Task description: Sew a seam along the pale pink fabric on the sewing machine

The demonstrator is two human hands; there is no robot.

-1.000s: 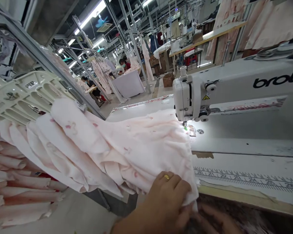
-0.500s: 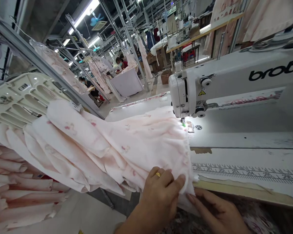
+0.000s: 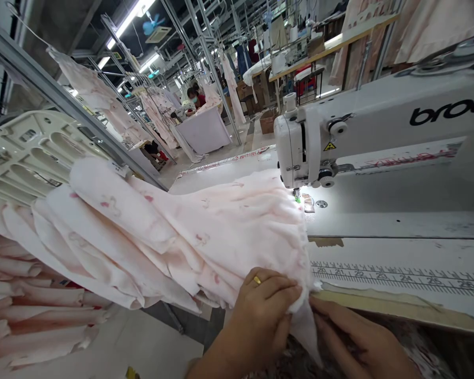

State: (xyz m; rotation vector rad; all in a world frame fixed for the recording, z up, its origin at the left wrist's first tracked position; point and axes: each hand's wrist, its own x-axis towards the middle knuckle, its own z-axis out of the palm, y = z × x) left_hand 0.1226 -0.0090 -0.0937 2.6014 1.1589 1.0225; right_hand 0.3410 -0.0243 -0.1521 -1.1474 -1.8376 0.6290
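A pale pink printed fabric [image 3: 221, 226] stretches across the sewing machine's [image 3: 300, 145] bed, its gathered right edge running under the lit presser foot [image 3: 296, 196]. My left hand [image 3: 263, 310], with a ring on one finger, is closed on the fabric near the table's front edge. Just right of it, my right hand [image 3: 355, 334] has its fingertips pressed together at the fabric's edge; the thumb is partly hidden. A pointed corner of cloth hangs between the two hands.
A cream plastic rack [image 3: 31, 152] carries the fabric's left part. More pink pieces [image 3: 35, 305] hang below it. A ruler strip [image 3: 398, 278] lines the table front. Metal rails with hanging garments and a person at another table [image 3: 203, 131] are farther back.
My right fingertips have moved up slightly along the fabric edge. My left fingers have drawn closer together, and a longer pointed corner now hangs below. The view has shifted slightly.
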